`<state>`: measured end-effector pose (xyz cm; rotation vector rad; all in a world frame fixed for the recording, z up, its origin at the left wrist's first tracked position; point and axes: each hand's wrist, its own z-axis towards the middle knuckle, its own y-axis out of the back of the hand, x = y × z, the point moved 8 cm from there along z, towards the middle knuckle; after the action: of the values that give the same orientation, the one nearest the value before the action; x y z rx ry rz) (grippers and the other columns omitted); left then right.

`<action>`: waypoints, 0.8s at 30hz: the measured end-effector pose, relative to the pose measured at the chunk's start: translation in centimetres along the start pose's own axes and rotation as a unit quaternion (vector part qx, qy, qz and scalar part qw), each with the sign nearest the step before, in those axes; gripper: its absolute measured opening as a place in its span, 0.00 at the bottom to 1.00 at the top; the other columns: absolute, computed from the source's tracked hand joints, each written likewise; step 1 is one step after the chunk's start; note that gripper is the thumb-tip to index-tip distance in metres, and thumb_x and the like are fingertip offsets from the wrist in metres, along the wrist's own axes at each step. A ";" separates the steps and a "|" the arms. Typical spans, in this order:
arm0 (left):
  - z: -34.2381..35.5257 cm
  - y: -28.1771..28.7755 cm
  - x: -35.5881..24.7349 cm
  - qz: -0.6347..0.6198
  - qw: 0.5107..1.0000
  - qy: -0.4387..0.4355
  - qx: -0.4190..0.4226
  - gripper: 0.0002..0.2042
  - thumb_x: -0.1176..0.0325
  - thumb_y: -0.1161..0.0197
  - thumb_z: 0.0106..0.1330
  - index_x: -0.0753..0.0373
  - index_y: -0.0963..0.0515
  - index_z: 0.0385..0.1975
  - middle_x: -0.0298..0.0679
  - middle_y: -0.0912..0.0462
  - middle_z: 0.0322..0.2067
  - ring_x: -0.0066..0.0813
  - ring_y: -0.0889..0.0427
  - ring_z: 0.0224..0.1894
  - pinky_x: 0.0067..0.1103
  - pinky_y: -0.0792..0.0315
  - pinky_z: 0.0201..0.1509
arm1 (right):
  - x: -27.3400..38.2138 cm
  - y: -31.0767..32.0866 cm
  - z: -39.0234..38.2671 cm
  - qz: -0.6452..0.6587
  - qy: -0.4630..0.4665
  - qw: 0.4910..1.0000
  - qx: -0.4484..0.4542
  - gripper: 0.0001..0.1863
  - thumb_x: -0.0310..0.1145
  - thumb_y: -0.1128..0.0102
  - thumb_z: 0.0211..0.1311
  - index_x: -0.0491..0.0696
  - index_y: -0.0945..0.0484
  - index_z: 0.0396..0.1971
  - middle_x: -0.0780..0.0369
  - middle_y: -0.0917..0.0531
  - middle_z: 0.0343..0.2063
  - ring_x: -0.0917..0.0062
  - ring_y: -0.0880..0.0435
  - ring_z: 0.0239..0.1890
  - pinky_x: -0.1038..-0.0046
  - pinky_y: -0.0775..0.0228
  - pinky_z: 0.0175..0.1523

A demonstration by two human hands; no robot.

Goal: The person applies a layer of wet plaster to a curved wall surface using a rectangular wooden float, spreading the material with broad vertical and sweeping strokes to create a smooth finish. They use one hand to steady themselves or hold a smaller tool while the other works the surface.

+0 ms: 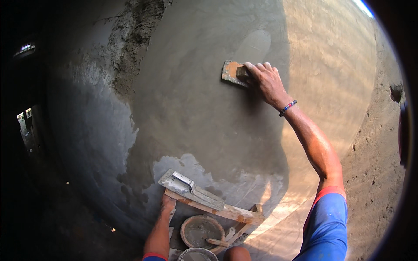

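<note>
My right hand is closed on the handle of a small float, its face pressed to the smoothed grey plaster wall near a paler oval patch. My left hand is low at the left end of a wooden plank, touching it, its fingers hidden. A steel trowel with a metal handle lies along the plank. Below the plank, a round bowl holds grey wet mix and a tool with a wooden handle.
A grey bucket sits at the bottom edge beside my knee. Rough unfinished render shows at upper left, and a sandy, pitted surface at right. Small openings let light into the dark left side.
</note>
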<state>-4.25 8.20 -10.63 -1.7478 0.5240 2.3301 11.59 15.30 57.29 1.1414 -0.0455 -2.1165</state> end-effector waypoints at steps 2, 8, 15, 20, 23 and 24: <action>-0.2 -0.2 -1.2 -0.016 1.000 -0.012 0.003 0.27 0.71 0.31 0.54 0.64 0.26 0.56 0.49 0.22 0.56 0.45 0.25 0.61 0.34 0.32 0.64 | 2.5 -1.5 -2.5 0.064 0.017 0.994 0.085 0.24 0.29 0.47 0.64 0.51 0.32 0.61 0.61 0.22 0.43 0.65 0.26 0.51 0.64 0.35 0.52; -0.2 -0.8 -1.9 0.001 1.000 -0.014 0.001 0.26 0.71 0.29 0.54 0.64 0.25 0.56 0.49 0.22 0.56 0.45 0.24 0.60 0.33 0.30 0.62 | -7.6 6.2 5.0 0.061 -0.104 0.976 -0.181 0.23 0.35 0.38 0.61 0.49 0.27 0.56 0.55 0.18 0.46 0.56 0.22 0.49 0.58 0.30 0.53; -0.2 0.6 -3.3 -0.036 0.999 0.001 -0.013 0.26 0.72 0.29 0.54 0.64 0.25 0.55 0.49 0.19 0.53 0.45 0.22 0.58 0.32 0.28 0.60 | -1.1 -0.2 5.7 -0.023 -0.045 0.995 -0.081 0.22 0.34 0.43 0.64 0.54 0.30 0.58 0.61 0.20 0.43 0.63 0.24 0.49 0.61 0.32 0.51; -0.5 1.8 -3.6 -0.027 0.999 0.037 0.016 0.25 0.72 0.29 0.55 0.65 0.24 0.55 0.48 0.19 0.53 0.44 0.21 0.57 0.31 0.28 0.59 | -0.7 2.3 3.5 0.087 -0.009 0.992 -0.091 0.28 0.37 0.37 0.61 0.54 0.31 0.61 0.60 0.21 0.45 0.63 0.24 0.49 0.62 0.32 0.51; -1.4 1.3 -5.3 -0.069 0.996 0.047 0.020 0.25 0.72 0.29 0.55 0.66 0.25 0.55 0.48 0.19 0.53 0.43 0.21 0.57 0.32 0.28 0.59 | -12.6 8.0 7.0 -0.015 -0.158 0.960 -0.233 0.24 0.39 0.41 0.62 0.54 0.27 0.59 0.54 0.18 0.47 0.56 0.21 0.49 0.58 0.28 0.52; -1.4 1.2 -5.1 -0.074 0.996 0.043 0.020 0.25 0.72 0.29 0.54 0.66 0.24 0.55 0.48 0.19 0.53 0.43 0.21 0.57 0.32 0.28 0.59 | -15.6 9.1 8.8 0.022 -0.193 0.960 -0.201 0.25 0.41 0.42 0.63 0.52 0.27 0.60 0.52 0.17 0.50 0.56 0.19 0.52 0.61 0.28 0.55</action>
<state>-1.95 6.93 -5.95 -1.8100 0.4357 2.1383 15.76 15.48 76.97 0.4786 0.1708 -2.1509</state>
